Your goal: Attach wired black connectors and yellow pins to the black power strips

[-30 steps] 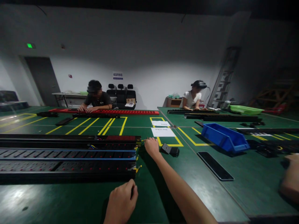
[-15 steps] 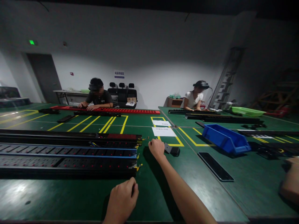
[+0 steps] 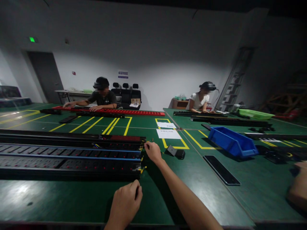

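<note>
My right hand (image 3: 153,152) reaches across to the right-hand ends of several long black power strips (image 3: 64,156). Its fingers are pinched together beside the farthest strip's end; whatever they hold, if anything, is too small to make out. Short yellow wires (image 3: 144,169) stick out of the nearer strip ends. Closer to me, my left hand (image 3: 126,200) rests on the green table (image 3: 79,204) with its fingers curled, and their inner side is hidden. To the right of my right hand lie a small grey plate (image 3: 171,150) and a small black block (image 3: 180,154).
A dark phone (image 3: 222,169) lies right of my forearm, with a blue bin (image 3: 231,142) behind it. White paper labels (image 3: 168,134) lie beyond my right hand. Two people work across the table, one at a red rail (image 3: 134,112). Another person's blurred arm (image 3: 298,187) shows at the right edge.
My right hand has moved left, up to the strip ends. My left hand has stayed put. The person at the red rail has stretched an arm out to the left.
</note>
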